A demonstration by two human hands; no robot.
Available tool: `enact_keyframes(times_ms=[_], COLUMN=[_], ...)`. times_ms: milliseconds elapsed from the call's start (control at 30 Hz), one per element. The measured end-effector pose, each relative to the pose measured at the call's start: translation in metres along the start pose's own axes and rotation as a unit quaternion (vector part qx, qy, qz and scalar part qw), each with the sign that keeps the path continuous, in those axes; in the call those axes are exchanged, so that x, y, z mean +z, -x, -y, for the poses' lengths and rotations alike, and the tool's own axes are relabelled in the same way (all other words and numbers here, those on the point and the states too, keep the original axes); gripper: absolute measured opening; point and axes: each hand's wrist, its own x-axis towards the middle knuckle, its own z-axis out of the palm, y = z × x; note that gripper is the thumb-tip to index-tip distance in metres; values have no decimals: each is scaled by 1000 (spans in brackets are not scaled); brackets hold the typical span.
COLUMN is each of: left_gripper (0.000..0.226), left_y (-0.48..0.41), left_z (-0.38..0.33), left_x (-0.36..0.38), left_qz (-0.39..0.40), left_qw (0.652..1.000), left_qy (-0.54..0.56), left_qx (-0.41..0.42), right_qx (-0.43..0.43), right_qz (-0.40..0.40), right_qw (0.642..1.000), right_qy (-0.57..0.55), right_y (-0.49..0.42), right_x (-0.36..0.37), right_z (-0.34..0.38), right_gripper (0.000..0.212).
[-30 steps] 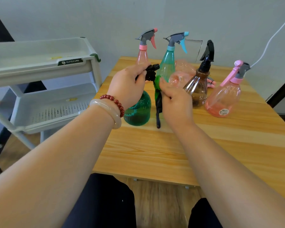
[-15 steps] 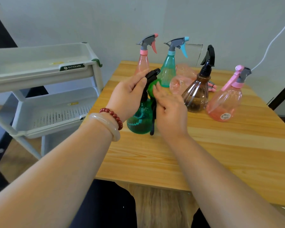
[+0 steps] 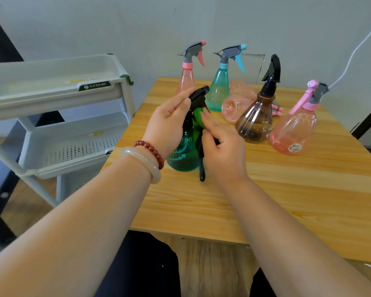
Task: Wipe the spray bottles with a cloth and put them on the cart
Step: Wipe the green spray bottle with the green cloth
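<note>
My left grip [image 3: 169,125] clasps the green bottle [image 3: 181,156] by its black sprayer [image 3: 198,95], body below on the bench [image 3: 287,189]. My right grip [image 3: 221,146], alongside, pinches what looks like the cloth [image 3: 198,117]. I'd steady the head and wipe downward.

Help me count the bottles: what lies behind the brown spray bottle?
A toppled pink spray bottle lies on its side behind the brown spray bottle: body showing at left, pink trigger tip at right. Its neck is covered by the brown bottle.
</note>
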Motion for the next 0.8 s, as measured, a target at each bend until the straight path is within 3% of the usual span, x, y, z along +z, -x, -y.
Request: enact_keyframes(times_ms=[233,433,667,800], left_gripper=[34,33,32,32], left_y=[0,0,0,0], left_z=[2,-1,1,0], left_x=[-1,2,-2,-2], left_qz=[6,-7,9,5], left_qw=[1000,999,999,1000], left_qy=[28,38,51,30], left_qx=[-9,-12,-12,-5], right_qx=[30,10,-8,41], right_qz=[20,-133,-30,-92], right_qw=[998,991,999,994], right_qy=[-57,-32,-30,-40], right_y=[7,-20,-5,-18], right_x=[13,-3,14,3], right_z=[10,10,5,5], right_gripper=[40,33,30,31])
